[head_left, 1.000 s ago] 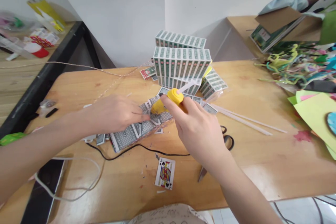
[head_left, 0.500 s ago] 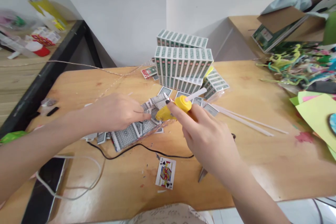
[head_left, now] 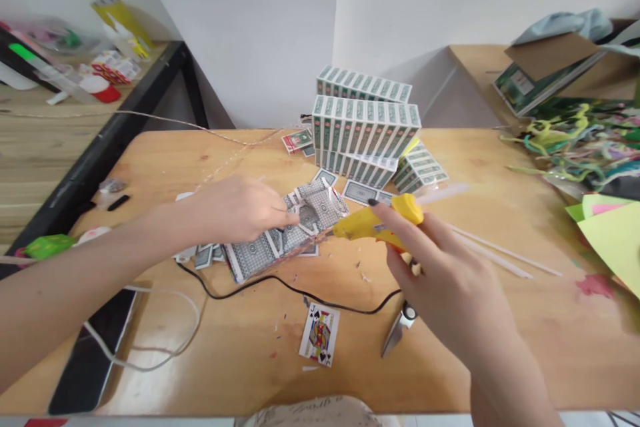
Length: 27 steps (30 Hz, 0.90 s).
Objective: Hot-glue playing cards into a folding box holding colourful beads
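Observation:
My right hand [head_left: 443,263] is wrapped round a yellow hot glue gun [head_left: 370,223], whose translucent glue stick [head_left: 445,193] pokes out of the back. The gun's nozzle points left at the right edge of a flat piece made of joined playing cards [head_left: 250,250], grey-patterned backs up with white folded strips on it. My left hand [head_left: 245,210] is closed at the upper left of this card piece, its fingertips pinched against the middle; the exact grip is partly hidden. A black cord [head_left: 280,283] runs along the table in front of the piece.
Stacked card boxes [head_left: 365,127] stand behind, with loose cards [head_left: 360,192] before them. A jack of spades [head_left: 320,335] and scissors [head_left: 399,327] lie near the front. Spare glue sticks [head_left: 495,253] and coloured paper [head_left: 607,233] are at right, a phone [head_left: 93,357] with white cable at left.
My right hand has drawn the glue gun to the right, off the middle of the card piece to its edge. My left hand stays at the piece. The view has shifted slightly.

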Each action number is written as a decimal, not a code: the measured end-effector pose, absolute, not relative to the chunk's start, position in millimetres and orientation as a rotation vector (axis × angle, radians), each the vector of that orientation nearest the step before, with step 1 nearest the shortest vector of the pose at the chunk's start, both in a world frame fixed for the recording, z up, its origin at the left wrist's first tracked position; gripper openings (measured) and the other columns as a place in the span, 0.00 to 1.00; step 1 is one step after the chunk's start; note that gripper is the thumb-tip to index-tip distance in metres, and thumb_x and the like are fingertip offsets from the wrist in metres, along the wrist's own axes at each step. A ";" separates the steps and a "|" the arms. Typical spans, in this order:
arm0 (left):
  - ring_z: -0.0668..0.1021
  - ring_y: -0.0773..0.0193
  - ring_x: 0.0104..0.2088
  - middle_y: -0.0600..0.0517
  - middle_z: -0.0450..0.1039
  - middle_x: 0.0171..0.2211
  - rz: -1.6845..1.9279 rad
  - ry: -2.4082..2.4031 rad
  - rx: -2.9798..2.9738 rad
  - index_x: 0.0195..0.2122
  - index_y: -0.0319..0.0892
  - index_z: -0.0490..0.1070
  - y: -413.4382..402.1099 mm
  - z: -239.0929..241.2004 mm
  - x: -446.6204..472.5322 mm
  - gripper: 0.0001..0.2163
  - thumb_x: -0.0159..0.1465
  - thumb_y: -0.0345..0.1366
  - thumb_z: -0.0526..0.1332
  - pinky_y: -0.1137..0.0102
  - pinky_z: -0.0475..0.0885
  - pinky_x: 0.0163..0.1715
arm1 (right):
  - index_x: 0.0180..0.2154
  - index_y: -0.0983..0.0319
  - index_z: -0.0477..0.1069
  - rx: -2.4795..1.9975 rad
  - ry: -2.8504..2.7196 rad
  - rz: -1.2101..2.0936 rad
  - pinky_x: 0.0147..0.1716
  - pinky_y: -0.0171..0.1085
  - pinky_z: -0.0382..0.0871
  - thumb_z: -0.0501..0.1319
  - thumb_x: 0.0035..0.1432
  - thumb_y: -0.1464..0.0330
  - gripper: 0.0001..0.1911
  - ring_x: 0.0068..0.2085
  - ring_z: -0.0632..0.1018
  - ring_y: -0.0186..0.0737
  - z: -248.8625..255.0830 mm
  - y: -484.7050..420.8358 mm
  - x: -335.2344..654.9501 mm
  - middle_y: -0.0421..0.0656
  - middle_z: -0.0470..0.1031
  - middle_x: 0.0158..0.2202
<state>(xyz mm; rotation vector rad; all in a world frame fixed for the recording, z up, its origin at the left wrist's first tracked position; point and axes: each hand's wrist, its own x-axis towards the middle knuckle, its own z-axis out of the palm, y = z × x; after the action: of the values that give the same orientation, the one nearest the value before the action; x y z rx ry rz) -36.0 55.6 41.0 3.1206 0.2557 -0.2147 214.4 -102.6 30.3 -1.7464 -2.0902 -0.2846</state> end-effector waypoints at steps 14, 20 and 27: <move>0.78 0.65 0.29 0.55 0.79 0.30 -0.227 0.756 3.103 0.38 0.48 0.76 54.4 39.9 -28.0 0.09 0.61 0.32 0.56 0.70 0.56 0.23 | 0.52 0.54 0.70 -1.907 -1.576 -0.034 0.28 0.35 0.69 0.61 0.54 0.63 0.22 0.23 0.72 0.33 10.4 -96.5 225.5 0.41 0.76 0.36; 0.80 0.63 0.35 0.55 0.80 0.34 -0.173 0.848 3.001 0.40 0.51 0.76 56.2 38.7 -29.4 0.09 0.64 0.36 0.56 0.70 0.58 0.25 | 0.52 0.55 0.71 -1.962 -1.447 0.087 0.24 0.36 0.68 0.64 0.48 0.59 0.27 0.20 0.72 0.35 -3.1 -89.6 225.8 0.38 0.74 0.26; 0.79 0.64 0.33 0.54 0.80 0.32 -0.074 0.713 3.006 0.37 0.48 0.77 52.7 34.0 -24.2 0.08 0.62 0.37 0.57 0.70 0.61 0.26 | 0.53 0.56 0.70 -1.962 -1.361 0.167 0.24 0.35 0.70 0.66 0.46 0.59 0.31 0.23 0.74 0.36 -16.6 -88.7 232.7 0.41 0.78 0.31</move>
<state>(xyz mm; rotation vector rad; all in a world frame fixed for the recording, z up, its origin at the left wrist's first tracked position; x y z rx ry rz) -24.2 52.7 34.0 3.0056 0.7129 -0.0740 232.7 -88.7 -16.6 -1.9624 -1.3606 0.1670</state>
